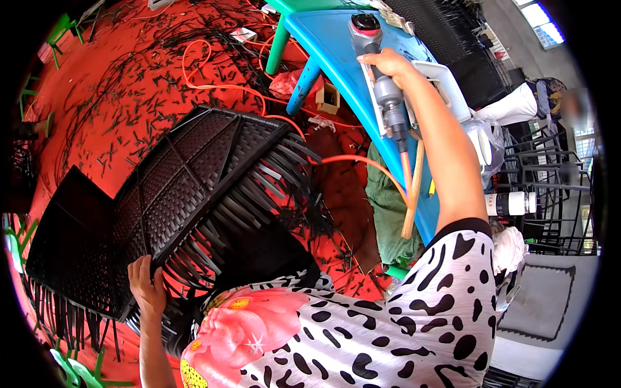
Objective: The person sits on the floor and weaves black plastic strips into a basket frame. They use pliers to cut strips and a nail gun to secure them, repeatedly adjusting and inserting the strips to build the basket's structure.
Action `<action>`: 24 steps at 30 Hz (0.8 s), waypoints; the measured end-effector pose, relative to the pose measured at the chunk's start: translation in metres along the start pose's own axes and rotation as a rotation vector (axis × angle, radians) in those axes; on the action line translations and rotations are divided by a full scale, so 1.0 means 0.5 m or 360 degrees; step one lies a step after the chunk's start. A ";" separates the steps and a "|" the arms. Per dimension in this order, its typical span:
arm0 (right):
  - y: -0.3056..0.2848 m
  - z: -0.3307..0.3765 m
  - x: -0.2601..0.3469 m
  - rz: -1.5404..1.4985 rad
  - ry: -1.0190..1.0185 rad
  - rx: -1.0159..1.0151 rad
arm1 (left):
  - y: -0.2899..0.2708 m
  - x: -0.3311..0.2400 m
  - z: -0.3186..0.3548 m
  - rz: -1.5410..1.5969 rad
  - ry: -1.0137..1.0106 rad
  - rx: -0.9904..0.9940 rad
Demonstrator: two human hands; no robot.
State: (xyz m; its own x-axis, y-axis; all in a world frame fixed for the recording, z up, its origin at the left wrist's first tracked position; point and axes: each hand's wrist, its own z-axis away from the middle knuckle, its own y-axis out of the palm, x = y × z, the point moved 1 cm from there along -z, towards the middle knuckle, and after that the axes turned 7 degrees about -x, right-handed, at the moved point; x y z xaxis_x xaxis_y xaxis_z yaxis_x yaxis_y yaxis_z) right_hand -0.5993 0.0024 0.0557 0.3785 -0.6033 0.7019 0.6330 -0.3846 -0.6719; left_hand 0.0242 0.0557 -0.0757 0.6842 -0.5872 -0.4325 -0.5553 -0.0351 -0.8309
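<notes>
The woven black panel lay tilted across the left centre of the frame, loose strip ends hanging from its lower edge. The left hand clenched that lower edge, apparently to steady the piece against the person's lap. At upper centre, the right hand was wrapped around a grey pneumatic tool lying on the blue table, its orange hose trailing down to the floor. The red floor was littered with black offcuts. Dark metal frames stood at right, where another person sat.
</notes>
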 end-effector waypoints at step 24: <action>-0.306 0.214 -0.478 0.1421 0.0195 -0.1302 | 0.016 0.004 0.004 -0.0028 0.0111 -0.0020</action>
State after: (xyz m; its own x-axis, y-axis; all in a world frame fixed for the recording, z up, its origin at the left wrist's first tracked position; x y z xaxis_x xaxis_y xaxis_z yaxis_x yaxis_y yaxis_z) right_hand -0.7141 0.2802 0.0159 0.3690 -0.9259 -0.0807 -0.4467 -0.1005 -0.8890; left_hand 0.0220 0.0558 -0.0841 0.6596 -0.6413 -0.3920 -0.5497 -0.0558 -0.8335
